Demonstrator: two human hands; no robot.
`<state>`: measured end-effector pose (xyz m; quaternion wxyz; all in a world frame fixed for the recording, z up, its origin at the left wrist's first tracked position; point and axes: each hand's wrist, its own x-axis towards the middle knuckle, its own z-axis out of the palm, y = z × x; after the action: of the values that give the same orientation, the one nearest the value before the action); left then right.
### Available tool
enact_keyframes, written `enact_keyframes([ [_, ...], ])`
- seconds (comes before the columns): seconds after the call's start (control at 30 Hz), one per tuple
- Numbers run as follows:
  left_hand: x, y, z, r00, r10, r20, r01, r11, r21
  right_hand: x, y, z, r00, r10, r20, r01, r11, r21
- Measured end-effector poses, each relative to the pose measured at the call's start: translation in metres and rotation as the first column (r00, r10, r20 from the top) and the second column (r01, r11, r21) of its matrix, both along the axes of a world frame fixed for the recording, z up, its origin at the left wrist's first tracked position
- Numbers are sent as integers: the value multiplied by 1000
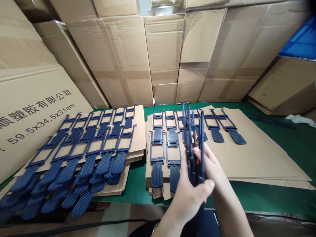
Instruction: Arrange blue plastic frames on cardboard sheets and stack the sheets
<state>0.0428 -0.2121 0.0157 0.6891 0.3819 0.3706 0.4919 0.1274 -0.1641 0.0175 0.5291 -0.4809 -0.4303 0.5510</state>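
Note:
Between my two hands stands a small bundle of dark blue plastic frames with ribbed tabs [190,161], held on edge. My left hand [189,196] wraps the bundle from the left and below, its thumb across the near side. From the right, my right hand [209,159] grips the same bundle, fingers against the outermost frame. Behind and left of them, more of these frames [157,174] lie flat in two rows on a stack of cardboard sheets [256,158]. The bundle hides part of those rows.
To the left, a second cardboard stack [138,131] carries overlapping rows of the same frames [69,171], tabs hanging past its front edge. Large cartons [123,59] wall off the back, and a printed carton [37,108] leans at left. The tabletop [138,179] is green.

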Motion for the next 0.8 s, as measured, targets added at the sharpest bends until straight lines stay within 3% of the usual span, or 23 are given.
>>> enact_keyframes([
  [0.1, -10, 13, 5, 997, 31, 66, -29, 999, -28, -8, -6, -1, 999, 35, 17, -36, 998, 45],
  [0.23, -22, 21, 11, 981, 179, 79, -176, 983, -48, -16, -14, -3, 987, 29, 160, -47, 993, 109],
  [0.33, -26, 21, 9, 968, 242, -62, -245, 969, -32, -20, -16, -4, 959, -30, 281, -39, 970, 239],
  [0.47, -27, 24, -2, 925, 297, -237, -288, 955, 72, -26, -16, -5, 937, 44, 347, -138, 958, 251],
  [0.63, -30, 27, -11, 840, 396, -370, -314, 912, 264, -28, -12, -6, 971, 46, 235, -99, 971, 220],
  [0.8, -33, 25, 3, 886, 289, -361, -253, 957, 145, -26, -10, -4, 991, 36, 131, -59, 982, 177],
])
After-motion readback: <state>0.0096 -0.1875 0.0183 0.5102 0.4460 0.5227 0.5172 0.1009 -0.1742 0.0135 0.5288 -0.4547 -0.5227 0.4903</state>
